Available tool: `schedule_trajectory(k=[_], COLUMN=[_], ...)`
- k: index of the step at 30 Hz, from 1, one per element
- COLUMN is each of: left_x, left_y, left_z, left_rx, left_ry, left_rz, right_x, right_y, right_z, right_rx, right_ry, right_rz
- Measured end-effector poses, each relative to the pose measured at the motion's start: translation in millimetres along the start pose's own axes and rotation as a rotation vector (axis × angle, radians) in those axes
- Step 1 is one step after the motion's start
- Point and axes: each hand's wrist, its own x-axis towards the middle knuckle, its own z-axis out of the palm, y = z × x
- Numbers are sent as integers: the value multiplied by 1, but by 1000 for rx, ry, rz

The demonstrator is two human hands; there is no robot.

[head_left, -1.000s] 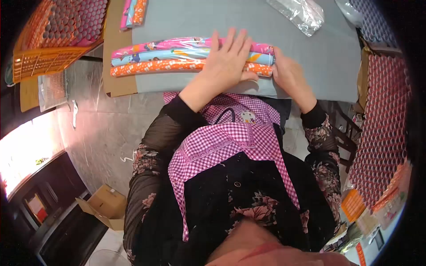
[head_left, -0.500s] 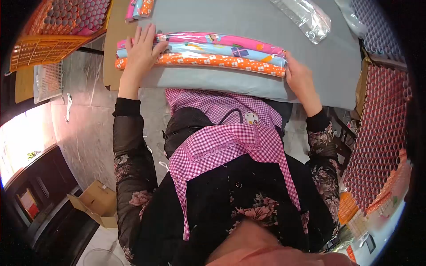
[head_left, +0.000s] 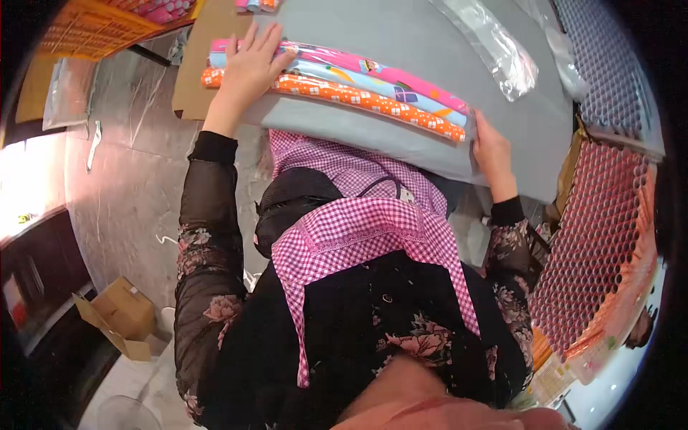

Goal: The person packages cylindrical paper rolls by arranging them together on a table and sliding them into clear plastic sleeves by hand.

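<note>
Three rolls of wrapping paper lie side by side in shiny clear plastic: a pink roll [head_left: 416,80], a light blue roll [head_left: 358,80] and an orange roll with white prints [head_left: 365,107]. Across their left part rests my left hand [head_left: 249,72], flat with its fingers spread. My right hand [head_left: 493,149] is at their right end, fingers stretched out and their tips against or close to the roll ends; exact contact is hard to see. Grey covering [head_left: 344,132] on the table lies beneath the rolls.
Clear plastic sleeves [head_left: 516,75] lie on the table at the upper right. More roll ends [head_left: 256,4] show at the top edge. Packed rolls [head_left: 595,236] are stacked at right, an orange crate [head_left: 107,30] stands at upper left, and a cardboard box [head_left: 118,315] is on the floor.
The view has shifted and turned, so the rolls now slope down to the right. My right fingers look straighter at the roll ends; my left hand stays on the rolls.
</note>
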Motion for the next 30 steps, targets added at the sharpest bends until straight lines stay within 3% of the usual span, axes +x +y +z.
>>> schedule_trajectory(k=[5,7,9,11,12,14,16,19,23,26,30], left_x=[1,0,-3,-3,-1,-5,-11,-18,-21,-27,-23], left_y=[1,1,1,-3,-10,-28,-58,-67,-58,-51,-51], left_z=[-4,-6,-11,-10,-16,-18,3,1,-12,-9,-17], left_rx=[12,9,-70,-360,-418,-452,-555,-552,-443,-110,-62], left_ry=[-7,-3,44,260,341,391,468,436,297,66,-78], left_rz=[-80,-35,-69,-90,-110,-161,-249,-276,-236,-260,-206], right_x=[-2,-4,-4,-3,3,14,37,79,124,150,160], right_y=[0,3,24,38,38,33,-2,-94,-200,-258,-289], right_z=[-6,-21,-41,-68,-76,-90,-86,-64,-15,19,50], right_rx=[19,131,193,369,371,243,283,382,339,361,303], right_ry=[-177,-192,-289,-411,-412,-196,-150,-129,-22,80,205], right_rz=[139,62,77,251,251,21,-24,-171,-574,-607,-550])
